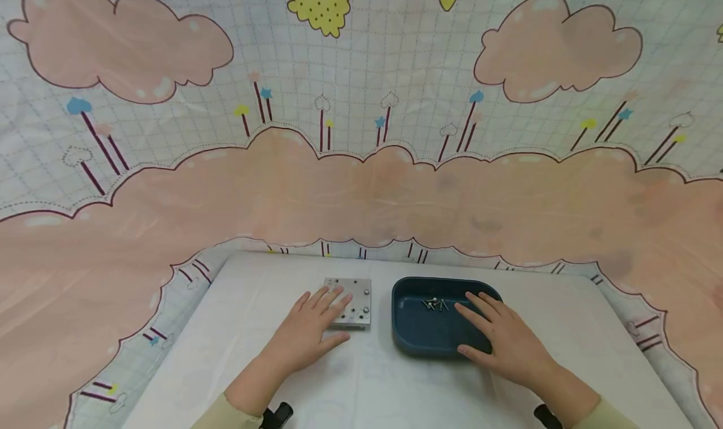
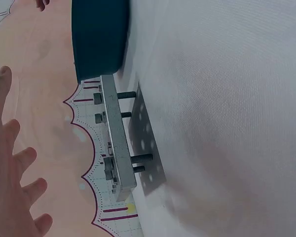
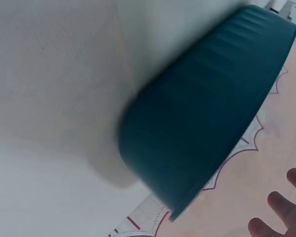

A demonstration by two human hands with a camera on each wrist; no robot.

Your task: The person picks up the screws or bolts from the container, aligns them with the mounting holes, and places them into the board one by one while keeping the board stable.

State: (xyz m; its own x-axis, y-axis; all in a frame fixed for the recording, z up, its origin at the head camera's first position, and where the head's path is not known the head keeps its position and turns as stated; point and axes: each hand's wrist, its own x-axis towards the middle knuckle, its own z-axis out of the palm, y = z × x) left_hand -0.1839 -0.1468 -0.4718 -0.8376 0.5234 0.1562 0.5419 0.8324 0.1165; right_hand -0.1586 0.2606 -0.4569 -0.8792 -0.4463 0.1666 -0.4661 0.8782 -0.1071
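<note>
Metal plate (image 1: 360, 300) sits on the white table (image 1: 565, 328), to the left of the dark blue tray (image 1: 403, 332) and just beside it. It looks hard and stiff, so I think it would not bend, and it may feel heavy for how small it is. The flat top looks smooth and could be a bit slippery. The best place to hold it is likely by two side edges, with the fingers kept off the bolts (image 2: 142, 158) that poke out underneath. It does not look easy to break. The tray looks light and stiff, and its rim would be good to grab. The left hand (image 1: 307, 332) is over the left part of the plate, with its fingers spread apart and not holding anything. The right hand (image 1: 505, 341) is over the right side of the tray, and its fingers are spread apart too, with nothing in them. Now let's count: one plate, one tray and two hands. Four bolt ends show under the plate in the left wrist view. Little screws (image 1: 433, 304) lie in a small pile in the tray, but they cross over each other, so I cannot tell how many.
</note>
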